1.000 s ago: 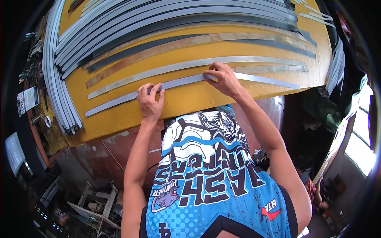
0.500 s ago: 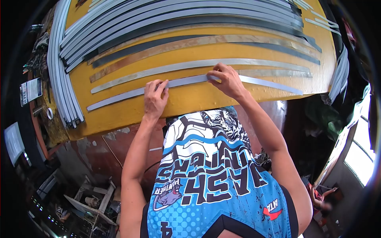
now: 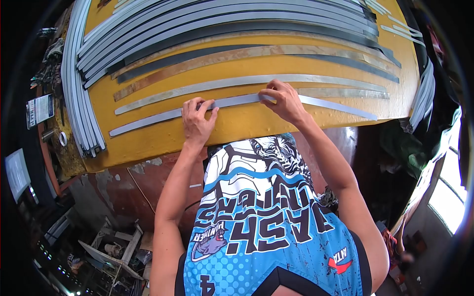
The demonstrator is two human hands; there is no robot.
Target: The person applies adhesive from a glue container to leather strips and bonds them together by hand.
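A long, narrow light-grey strip [image 3: 237, 100] lies across the front of the yellow table, gently curved in the view. My left hand [image 3: 197, 121] is on it left of the middle, fingers bent over the strip and thumb sticking out at the near side. Farther right, my right hand [image 3: 284, 101] pinches the same strip between thumb and curled fingers. Just behind runs a second pale metallic strip [image 3: 207, 88]. A shorter beige strip [image 3: 340, 92] shows to the right of my right hand. The fingertips' exact contact with the strip is partly hidden.
The yellow table [image 3: 163, 143] also bears a brown-stained strip [image 3: 197, 62] and many grey strips [image 3: 212, 24] at the back. A bundle of grey strips [image 3: 81, 98] hangs over its left side, another bundle [image 3: 422, 96] at the right. A wooden frame [image 3: 116, 246] stands below left.
My left hand has shifted slightly right along the strip, and its thumb has moved away from the fingers. My right hand stays at the same place on the strip.
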